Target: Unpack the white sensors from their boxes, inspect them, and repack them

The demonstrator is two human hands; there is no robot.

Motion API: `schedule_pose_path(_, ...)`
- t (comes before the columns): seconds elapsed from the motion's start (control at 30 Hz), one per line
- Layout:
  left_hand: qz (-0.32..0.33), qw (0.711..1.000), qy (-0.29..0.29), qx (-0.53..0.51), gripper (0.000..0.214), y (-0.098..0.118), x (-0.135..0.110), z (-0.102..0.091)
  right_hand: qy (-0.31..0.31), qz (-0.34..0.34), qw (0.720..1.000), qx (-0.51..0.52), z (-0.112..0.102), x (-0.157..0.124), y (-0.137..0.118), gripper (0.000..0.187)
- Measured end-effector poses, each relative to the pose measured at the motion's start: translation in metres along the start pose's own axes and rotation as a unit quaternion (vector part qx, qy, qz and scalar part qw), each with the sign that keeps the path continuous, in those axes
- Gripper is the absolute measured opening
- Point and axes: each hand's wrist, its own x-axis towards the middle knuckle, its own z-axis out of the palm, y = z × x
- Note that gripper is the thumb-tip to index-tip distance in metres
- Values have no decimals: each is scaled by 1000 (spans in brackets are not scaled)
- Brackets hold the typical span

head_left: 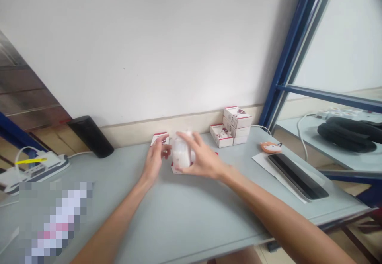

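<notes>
Both my hands meet near the back middle of a grey table (185, 216). My right hand (203, 158) curls around a small white object (181, 155), blurred by motion, that stands on a white and red box (176, 170). My left hand (155, 158) is beside it with fingers bent toward the object and touching another white and red box (159, 137) behind. Whether the left fingers grip anything is unclear.
A stack of white and red boxes (234, 126) stands against the wall at the back right. A black keyboard-like device (297, 176) lies on white paper, with an orange toy (270, 147) beside it. A black cylinder (91, 135) and power strip (38, 167) sit left. Blue frame posts (286, 57) rise at right.
</notes>
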Motion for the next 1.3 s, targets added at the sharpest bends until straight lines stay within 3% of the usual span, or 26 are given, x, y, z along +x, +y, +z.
schedule_pose_path(0.1, 123, 970, -95, 187, 76, -5, -5, 1, 179, 12, 984, 6, -18, 9, 14, 105)
schedule_pose_path(0.2, 172, 920, -187, 299, 60, -11, -12, 5, 279, 25, 956, 84, -40, 17, 27, 102)
schedule_pose_path(0.27, 147, 934, -176, 275, 45, -12, -13, 7, 297, 49, 942, 147, -52, 20, 32, 94)
schedule_pose_path(0.37, 32, 985, -122, 116, 54, -7, -13, 8, 305, 67, 933, 176, -59, 19, 31, 86)
schedule_pose_path(0.5, -101, 981, -146, -77, 65, 3, -15, 11, 282, 23, 952, 119, -52, 11, 16, 93)
schedule_pose_path(0.67, -120, 970, -175, -115, 54, 4, -22, 15, 217, -3, 972, 86, -39, 4, 2, 94)
schedule_pose_path(0.93, -213, 939, -170, -210, 68, 3, -21, 15, 117, -15, 990, 79, -36, 3, 9, 49)
schedule_pose_path(1.17, -184, 952, -129, -207, 71, 3, -19, 11, 116, -29, 992, 28, -32, 5, 3, 26)
schedule_pose_path(1.3, -63, 970, -193, -131, 71, 2, -19, 7, 90, -51, 995, 0, -30, 4, -3, 38)
